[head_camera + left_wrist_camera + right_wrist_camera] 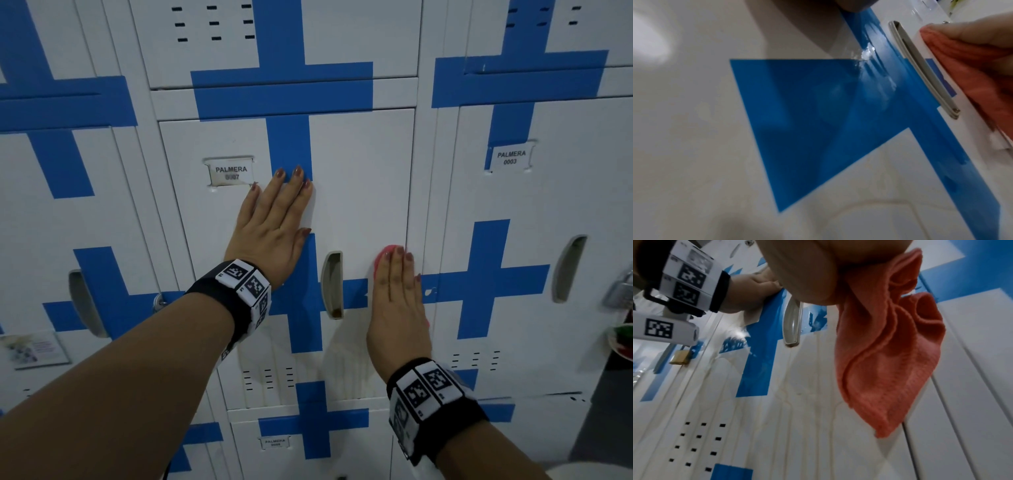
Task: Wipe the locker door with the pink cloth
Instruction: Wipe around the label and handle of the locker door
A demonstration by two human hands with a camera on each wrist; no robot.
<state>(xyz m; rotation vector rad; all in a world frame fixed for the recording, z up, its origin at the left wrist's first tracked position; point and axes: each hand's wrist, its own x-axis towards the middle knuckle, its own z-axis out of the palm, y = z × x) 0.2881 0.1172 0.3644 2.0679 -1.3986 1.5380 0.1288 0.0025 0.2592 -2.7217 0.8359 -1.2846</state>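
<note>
The white locker door (359, 178) with a blue cross and a "PALMERA" label fills the middle of the head view. My left hand (274, 219) lies flat on it with straight fingers, just right of the label. My right hand (397, 298) presses the pink cloth (388, 251) flat against the door's right edge, beside the recessed handle (333, 284). In the right wrist view the cloth (890, 356) hangs in folds below my palm. The left wrist view catches the cloth (962, 65) and the handle (920, 69) at the right.
Neighbouring lockers (534, 205) stand on both sides, each with its own handle. A brass padlock (679, 357) hangs on the left locker, a silver padlock (618, 287) on the right one. Vent slots (696, 443) sit low on the door. Wet streaks run down it.
</note>
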